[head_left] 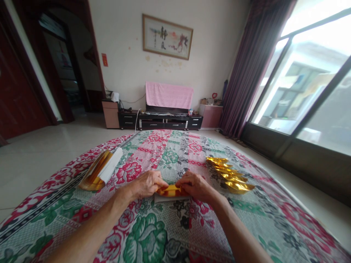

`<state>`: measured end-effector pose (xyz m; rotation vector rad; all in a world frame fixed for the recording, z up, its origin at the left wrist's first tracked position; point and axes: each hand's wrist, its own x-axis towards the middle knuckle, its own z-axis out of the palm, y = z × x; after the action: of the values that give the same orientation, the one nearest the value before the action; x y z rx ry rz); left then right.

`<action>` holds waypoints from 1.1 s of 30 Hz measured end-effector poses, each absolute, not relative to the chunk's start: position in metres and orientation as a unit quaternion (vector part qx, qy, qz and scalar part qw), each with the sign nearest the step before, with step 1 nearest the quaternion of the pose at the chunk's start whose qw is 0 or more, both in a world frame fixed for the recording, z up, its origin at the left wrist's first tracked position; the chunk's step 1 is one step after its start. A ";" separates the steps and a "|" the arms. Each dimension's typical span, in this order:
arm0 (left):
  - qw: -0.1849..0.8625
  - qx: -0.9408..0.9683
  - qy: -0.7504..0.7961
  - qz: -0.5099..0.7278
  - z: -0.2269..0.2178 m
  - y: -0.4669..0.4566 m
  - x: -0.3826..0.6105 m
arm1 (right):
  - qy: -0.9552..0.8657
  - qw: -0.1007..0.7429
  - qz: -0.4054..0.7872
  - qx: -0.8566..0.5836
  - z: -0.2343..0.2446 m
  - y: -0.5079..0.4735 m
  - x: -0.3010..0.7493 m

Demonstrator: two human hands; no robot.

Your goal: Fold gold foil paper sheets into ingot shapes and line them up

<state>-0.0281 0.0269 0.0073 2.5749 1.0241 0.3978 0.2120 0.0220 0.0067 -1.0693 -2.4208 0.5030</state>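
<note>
A sheet of gold foil paper [173, 191], partly folded with a white edge along its near side, lies in front of me on the flowered tablecloth. My left hand [150, 183] grips its left end, fingers closed around it. At the right end my right hand [192, 185] pinches the same foil paper. Off to the right stands a row of folded gold foil ingots [230, 175]. Left of my hands rests a stack of gold foil sheets [99, 170] with white backing showing. The fingertips hide both ends of the paper I hold.
The round table is covered by a red, green and grey flowered tablecloth [145, 239]. Beyond it are a low black cabinet [164, 122] and a pink cloth [169, 95] draped over something. Windows and a purple curtain [244, 69] are at the right.
</note>
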 end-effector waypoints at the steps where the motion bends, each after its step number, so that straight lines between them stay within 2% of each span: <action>1: 0.171 0.906 0.361 0.139 0.008 0.026 -0.028 | -0.876 0.221 0.182 -0.389 0.007 0.022 0.212; 33: 0.179 0.901 0.373 0.129 0.010 0.024 -0.030 | -0.876 0.208 0.172 -0.400 0.012 0.021 0.210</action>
<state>-0.0296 0.0238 0.0096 2.5488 1.0538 0.3635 0.2104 0.0208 0.0120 -1.1128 -2.4380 0.4783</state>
